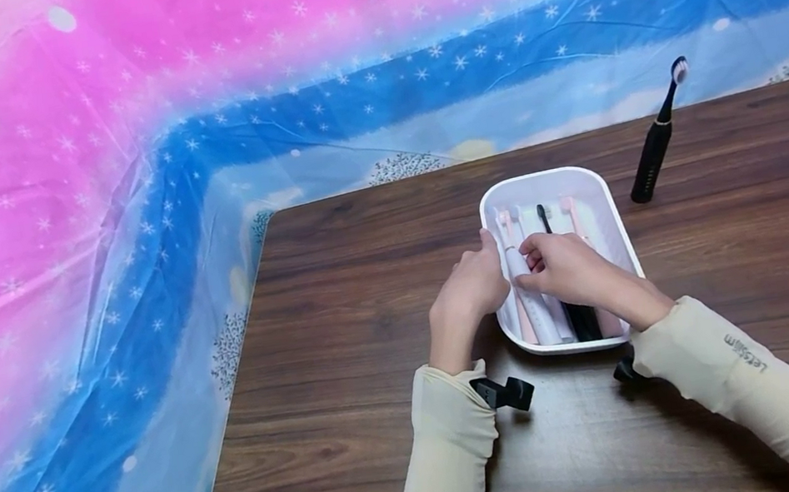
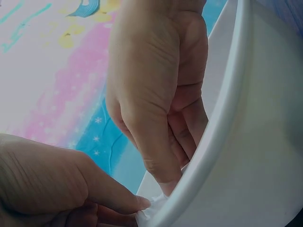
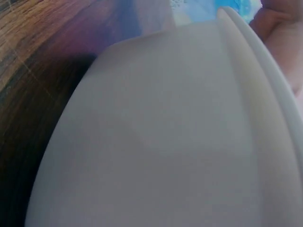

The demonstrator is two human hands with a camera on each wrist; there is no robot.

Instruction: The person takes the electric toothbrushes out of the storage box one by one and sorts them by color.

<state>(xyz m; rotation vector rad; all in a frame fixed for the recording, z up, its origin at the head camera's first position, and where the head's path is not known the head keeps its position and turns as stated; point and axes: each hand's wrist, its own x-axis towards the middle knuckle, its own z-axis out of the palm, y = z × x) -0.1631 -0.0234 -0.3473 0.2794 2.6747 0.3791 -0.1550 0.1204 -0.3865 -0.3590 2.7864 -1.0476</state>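
Note:
A white oval-cornered box (image 1: pixel 625 247) holds several toothbrushes in a row. Leftmost lies a white electric toothbrush (image 1: pixel 539 314), with a pink toothbrush (image 1: pixel 526 327) along its side. The left hand (image 1: pixel 467 286) is over the box's left rim, one finger extended; in the left wrist view its thumb (image 2: pixel 139 203) pinches something white and wrinkled. The right hand (image 1: pixel 572 267) reaches across from the right, thumb and curled fingers pinching the white handle. Beneath it lie a black toothbrush (image 1: pixel 584 322) and another pink toothbrush (image 1: pixel 569 209), partly hidden.
A black electric toothbrush (image 1: pixel 653 146) stands upright on the brown wooden table (image 1: pixel 342 304), right of the box. A pink and blue patterned cloth (image 1: pixel 355 75) hangs along the table's back and left edges. The box's outer wall (image 3: pixel 156 127) fills most of the right wrist view.

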